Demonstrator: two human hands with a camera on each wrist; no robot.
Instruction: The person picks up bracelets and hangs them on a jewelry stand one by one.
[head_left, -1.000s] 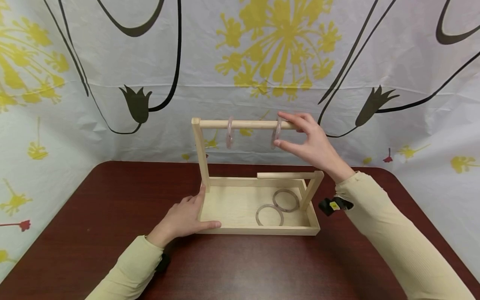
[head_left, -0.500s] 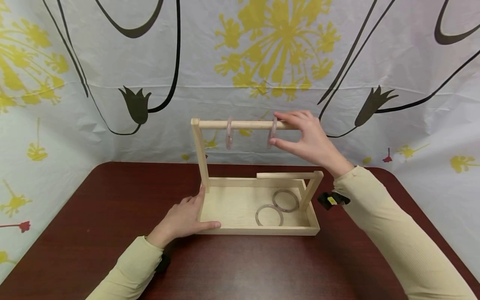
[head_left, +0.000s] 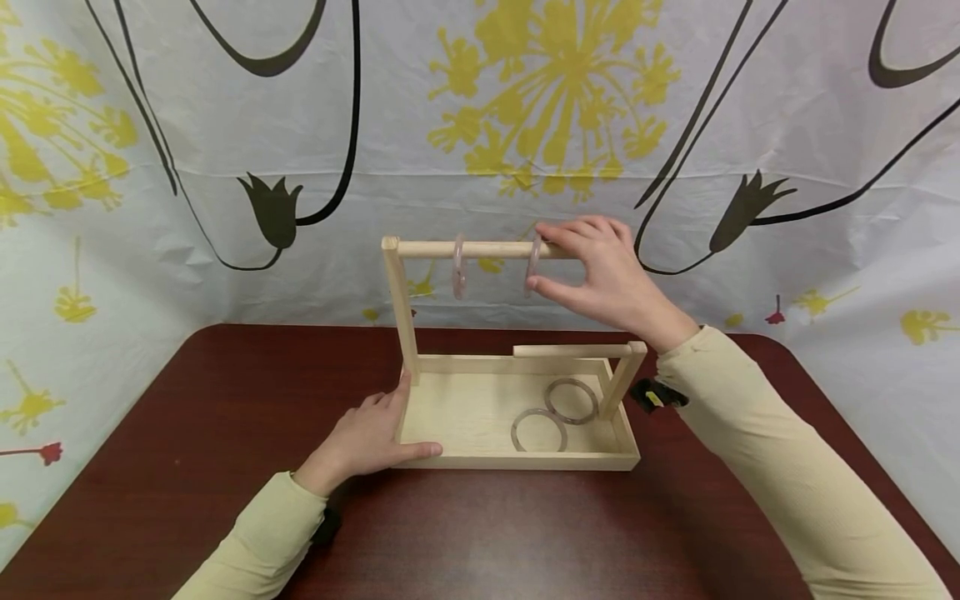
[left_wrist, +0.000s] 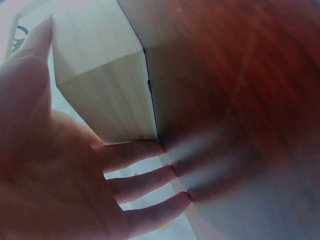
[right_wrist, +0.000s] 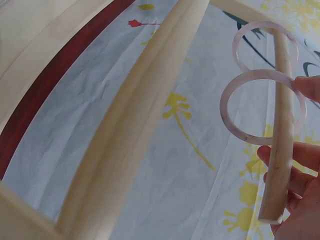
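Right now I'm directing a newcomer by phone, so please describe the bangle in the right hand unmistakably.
On the dark red-brown table sits a pale wooden stand whose tall post carries an upper bar. Around that bar, the wanted pinkish bangle is nearer the free end, the other bangle nearer the post. Unlike its neighbour hanging untouched, it's pinched by the right hand.

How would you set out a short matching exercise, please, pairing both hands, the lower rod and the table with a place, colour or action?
Column one
1. Left hand
2. Right hand
3. Table
4. Lower rod

Column two
A. Pinching a ring that encircles the upper rod
B. Above the right half of the tray
C. Dark red-brown
D. At the tray's left end

Pairs: 1-D, 2-A, 3-C, 4-B
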